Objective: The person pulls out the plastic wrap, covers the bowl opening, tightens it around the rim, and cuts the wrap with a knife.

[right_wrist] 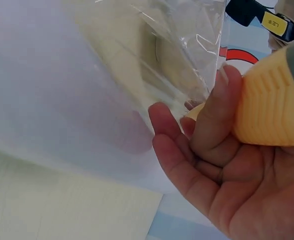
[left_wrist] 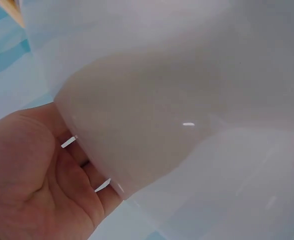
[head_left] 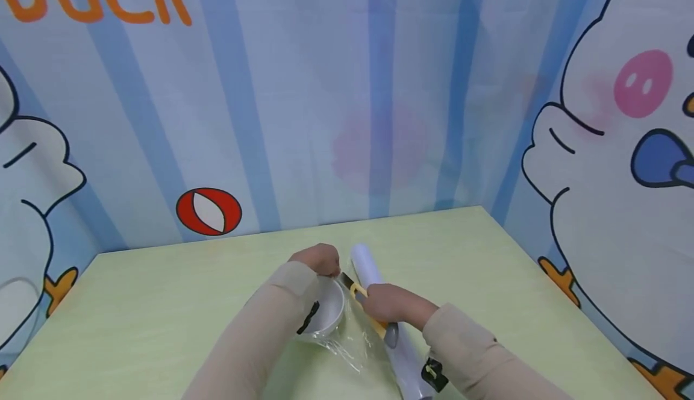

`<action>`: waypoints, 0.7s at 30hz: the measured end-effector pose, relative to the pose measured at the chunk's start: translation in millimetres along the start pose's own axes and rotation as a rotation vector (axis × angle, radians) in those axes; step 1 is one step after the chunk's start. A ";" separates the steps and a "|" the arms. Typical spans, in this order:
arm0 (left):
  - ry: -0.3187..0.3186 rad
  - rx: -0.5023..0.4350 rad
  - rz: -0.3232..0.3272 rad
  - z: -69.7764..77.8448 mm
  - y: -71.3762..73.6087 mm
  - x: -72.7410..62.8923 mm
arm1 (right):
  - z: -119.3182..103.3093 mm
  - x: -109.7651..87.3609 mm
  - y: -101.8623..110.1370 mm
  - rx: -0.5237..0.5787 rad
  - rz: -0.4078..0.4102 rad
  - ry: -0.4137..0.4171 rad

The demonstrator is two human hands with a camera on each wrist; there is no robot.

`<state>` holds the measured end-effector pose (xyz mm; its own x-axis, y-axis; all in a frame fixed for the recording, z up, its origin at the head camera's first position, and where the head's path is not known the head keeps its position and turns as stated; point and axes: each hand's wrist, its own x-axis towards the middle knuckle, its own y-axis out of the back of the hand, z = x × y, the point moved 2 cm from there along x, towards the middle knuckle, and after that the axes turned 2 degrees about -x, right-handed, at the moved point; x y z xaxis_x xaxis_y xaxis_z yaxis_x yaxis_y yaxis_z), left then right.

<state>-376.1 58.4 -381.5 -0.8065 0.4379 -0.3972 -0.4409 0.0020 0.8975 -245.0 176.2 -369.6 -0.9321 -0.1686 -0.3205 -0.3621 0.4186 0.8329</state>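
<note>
A white bowl [head_left: 331,306] stands near the table's front, clear plastic wrap [head_left: 355,343] lying about its lower rim and reaching over to a long white roll [head_left: 365,265]. My left hand [head_left: 320,259] is at the bowl's far rim; in the left wrist view its fingers curl behind the edge of the pale, glossy bowl [left_wrist: 137,115]. In my right hand [head_left: 382,302] is a yellow-and-grey utility knife [head_left: 378,326], its dark blade pointing toward the left fingertips. The right wrist view shows the ribbed yellow handle gripped close to the wrap [right_wrist: 179,55].
The roll lies lengthwise on the pale yellow-green table [head_left: 179,303], under and beside my right forearm. Behind rises a striped blue-and-white cloth wall [head_left: 303,117], with cartoon ducks at both sides. Dark straps [head_left: 434,375] sit on the sleeves.
</note>
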 end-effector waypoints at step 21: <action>-0.133 -0.109 0.093 -8.5 -1.8 7.2 | 18.0 -24.2 -3.8 0.051 -0.163 -0.013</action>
<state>-384.4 53.9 -387.7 -0.7902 0.5462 -0.2779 -0.4126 -0.1388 0.9003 -221.3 194.8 -373.2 -0.8607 -0.2271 -0.4557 -0.5084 0.4310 0.7454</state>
